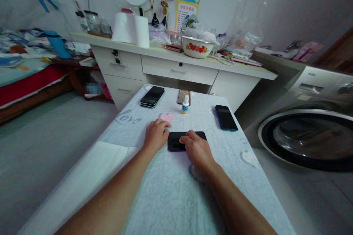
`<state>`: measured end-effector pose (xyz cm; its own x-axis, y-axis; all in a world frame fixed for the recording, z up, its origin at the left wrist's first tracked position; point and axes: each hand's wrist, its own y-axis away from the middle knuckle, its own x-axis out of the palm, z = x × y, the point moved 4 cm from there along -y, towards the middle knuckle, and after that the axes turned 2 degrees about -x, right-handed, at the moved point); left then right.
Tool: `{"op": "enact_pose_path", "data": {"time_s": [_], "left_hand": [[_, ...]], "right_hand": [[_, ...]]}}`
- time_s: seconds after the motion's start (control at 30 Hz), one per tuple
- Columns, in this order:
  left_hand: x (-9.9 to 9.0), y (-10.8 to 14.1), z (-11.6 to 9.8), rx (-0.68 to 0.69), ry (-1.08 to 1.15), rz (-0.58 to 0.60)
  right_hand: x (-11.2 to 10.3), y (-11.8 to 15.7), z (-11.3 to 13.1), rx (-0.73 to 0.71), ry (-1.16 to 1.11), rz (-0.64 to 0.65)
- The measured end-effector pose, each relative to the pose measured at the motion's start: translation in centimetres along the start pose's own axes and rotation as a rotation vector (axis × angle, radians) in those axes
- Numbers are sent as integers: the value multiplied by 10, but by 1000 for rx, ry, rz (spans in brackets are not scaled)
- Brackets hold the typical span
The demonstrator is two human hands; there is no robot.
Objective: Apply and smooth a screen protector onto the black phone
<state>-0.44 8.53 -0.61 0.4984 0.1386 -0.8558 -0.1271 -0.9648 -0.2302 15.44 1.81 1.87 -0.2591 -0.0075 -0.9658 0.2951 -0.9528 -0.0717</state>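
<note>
A black phone (176,142) with a purplish edge lies flat and sideways on the cloth-covered table. My left hand (156,134) rests at its left end, palm down, the slightly bent fingers on the cloth with the thumb near the phone's corner. Above the screen, my right hand (196,147) has its fingers pressed together, tips down on the glass. Whether anything small is pinched in them is hidden. Just beyond stands a small white spray bottle (185,105) with a blue and yellow label, upright, in front of a brownish phone (182,96).
A stack of dark phones (152,96) lies at the table's far left, and a phone with a blue edge (226,118) at the right. Behind is a white desk (162,67) bearing a flowered bowl (197,47) and a paper roll (142,31). A washing machine (306,91) stands right.
</note>
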Motion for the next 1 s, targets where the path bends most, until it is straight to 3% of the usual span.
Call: {"op": "enact_pose_path", "data": {"time_s": [0.53,1.0], "left_hand": [[-1,1,-1,2,-2,2],[-1,0,-2,-6,9,2]], "right_hand": [[-11,0,-24,233,92,-135],[-8,-1,-5,105,70,-58]]}}
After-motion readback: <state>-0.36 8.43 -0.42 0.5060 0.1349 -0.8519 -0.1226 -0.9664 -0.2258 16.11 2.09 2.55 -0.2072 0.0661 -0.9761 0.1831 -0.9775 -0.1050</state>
